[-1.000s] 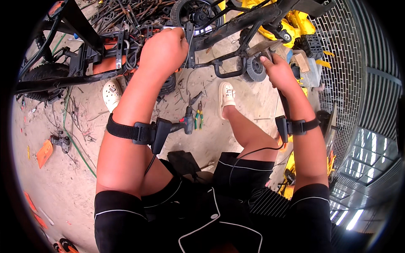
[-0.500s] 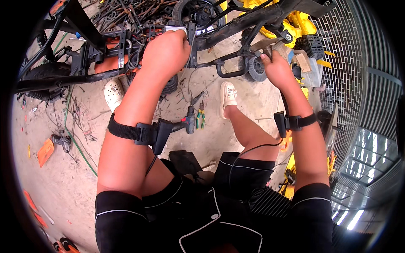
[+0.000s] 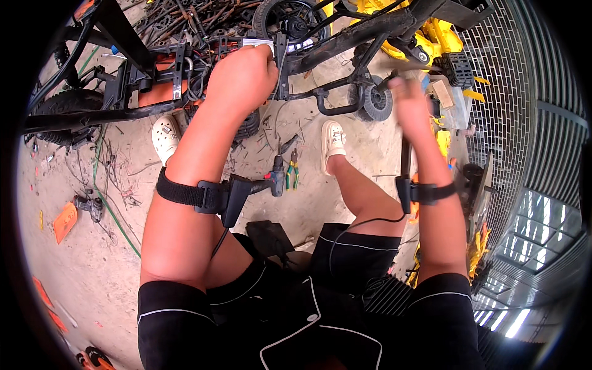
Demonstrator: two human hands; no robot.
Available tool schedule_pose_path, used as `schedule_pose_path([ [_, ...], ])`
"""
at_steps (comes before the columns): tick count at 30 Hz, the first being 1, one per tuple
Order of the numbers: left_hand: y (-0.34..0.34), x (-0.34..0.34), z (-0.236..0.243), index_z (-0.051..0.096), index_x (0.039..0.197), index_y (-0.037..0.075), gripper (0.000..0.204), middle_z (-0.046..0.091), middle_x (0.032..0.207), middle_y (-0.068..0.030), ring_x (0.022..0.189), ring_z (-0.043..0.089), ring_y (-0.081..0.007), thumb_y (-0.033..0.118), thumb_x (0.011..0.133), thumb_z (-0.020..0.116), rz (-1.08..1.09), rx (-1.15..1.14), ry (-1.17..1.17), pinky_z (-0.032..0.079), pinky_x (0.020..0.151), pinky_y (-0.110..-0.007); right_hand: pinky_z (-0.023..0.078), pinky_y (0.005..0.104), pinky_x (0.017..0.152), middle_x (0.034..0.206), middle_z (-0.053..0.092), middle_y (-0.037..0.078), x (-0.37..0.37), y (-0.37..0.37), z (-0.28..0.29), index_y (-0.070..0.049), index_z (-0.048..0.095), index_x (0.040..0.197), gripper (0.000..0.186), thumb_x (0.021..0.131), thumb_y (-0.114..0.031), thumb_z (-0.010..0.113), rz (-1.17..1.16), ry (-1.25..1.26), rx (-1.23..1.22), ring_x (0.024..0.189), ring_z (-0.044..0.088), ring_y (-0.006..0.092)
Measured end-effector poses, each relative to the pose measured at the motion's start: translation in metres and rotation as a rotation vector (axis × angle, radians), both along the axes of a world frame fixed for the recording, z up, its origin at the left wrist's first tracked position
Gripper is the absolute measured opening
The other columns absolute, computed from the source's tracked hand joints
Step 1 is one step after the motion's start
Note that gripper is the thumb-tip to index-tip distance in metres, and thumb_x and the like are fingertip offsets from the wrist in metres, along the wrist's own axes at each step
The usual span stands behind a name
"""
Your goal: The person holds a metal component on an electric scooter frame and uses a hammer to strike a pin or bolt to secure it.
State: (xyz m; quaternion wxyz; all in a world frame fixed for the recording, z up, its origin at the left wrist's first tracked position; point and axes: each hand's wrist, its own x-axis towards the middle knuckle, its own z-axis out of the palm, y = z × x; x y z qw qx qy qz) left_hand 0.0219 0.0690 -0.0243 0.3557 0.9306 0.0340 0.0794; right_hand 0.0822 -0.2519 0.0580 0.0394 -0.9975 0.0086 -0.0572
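My left hand (image 3: 243, 80) is a closed fist at the middle of a black metal vehicle frame (image 3: 327, 43), beside an upright slotted bracket (image 3: 282, 68); what its fingers grip is hidden. My right hand (image 3: 408, 105), blurred by motion, is closed on a long dark tool that looks like a hammer (image 3: 405, 154), right of a looped black bar (image 3: 339, 110) and a small grey wheel (image 3: 376, 102). A cordless drill (image 3: 276, 176) and green-handled pliers (image 3: 293, 169) lie on the floor below the frame.
A spoked black tyre (image 3: 287, 24) and piled rusty metal (image 3: 185, 18) are beyond the frame. Yellow body panels (image 3: 447, 37) lie at right. A power tool (image 3: 89, 208), orange plate (image 3: 65, 222) and green hose (image 3: 117, 228) lie at left. My feet rest below the frame.
My right hand and forearm have shifted slightly left, with more of the dark handle showing below the fist. My left hand stays at the frame, barely moved.
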Motion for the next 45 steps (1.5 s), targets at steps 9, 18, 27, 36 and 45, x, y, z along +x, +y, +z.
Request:
schedule_pose_path([
  [9,-0.003,-0.001,0.001,0.071,0.102,0.006,0.022,0.070,0.098,-0.0177,0.092,0.067,-0.0396,0.022,0.093,0.060,-0.018,0.009,0.054,0.055,0.082,-0.047,0.052,0.0435,0.062,0.085,0.068,0.020,-0.001,0.023,0.018,0.003,0.062,0.105,0.042,0.099,-0.039,0.061,-0.090,0.374,0.290,0.073,0.067,0.0342],
  [18,-0.003,-0.006,-0.007,0.070,0.099,0.002,0.023,0.071,0.097,-0.0190,0.090,0.068,-0.0401,0.022,0.093,0.060,-0.025,0.020,0.004,0.055,0.081,-0.047,0.037,0.0259,0.041,0.066,0.050,-0.001,-0.007,0.028,0.052,-0.006,0.057,0.097,0.032,0.102,-0.037,0.061,-0.067,-0.001,0.677,0.047,0.045,0.0074],
  [27,-0.011,-0.005,-0.011,0.070,0.101,0.004,0.022,0.071,0.098,-0.0188,0.091,0.068,-0.0395,0.022,0.092,0.060,-0.043,0.041,0.019,0.055,0.082,-0.048,0.054,0.0519,0.078,0.103,0.066,0.036,0.003,0.024,0.007,0.006,0.057,0.107,0.048,0.100,-0.041,0.057,0.010,0.325,0.128,0.091,0.067,0.0509],
  [36,-0.012,0.000,-0.006,0.070,0.103,0.006,0.023,0.071,0.101,-0.0179,0.094,0.068,-0.0391,0.023,0.091,0.061,-0.072,0.044,0.069,0.055,0.084,-0.048,0.036,0.0265,0.041,0.067,0.049,-0.002,0.000,0.030,0.070,-0.007,0.057,0.099,0.033,0.101,-0.039,0.062,-0.093,0.207,0.472,0.047,0.044,0.0084],
  [45,-0.016,-0.003,-0.004,0.070,0.105,0.005,0.026,0.071,0.103,-0.0189,0.095,0.068,-0.0395,0.023,0.091,0.061,-0.102,0.044,0.080,0.055,0.085,-0.048,0.049,0.0351,0.046,0.077,0.062,0.013,-0.003,-0.010,-0.024,0.001,0.059,0.108,0.043,0.100,-0.041,0.060,0.131,0.077,0.050,0.056,0.061,0.0228],
])
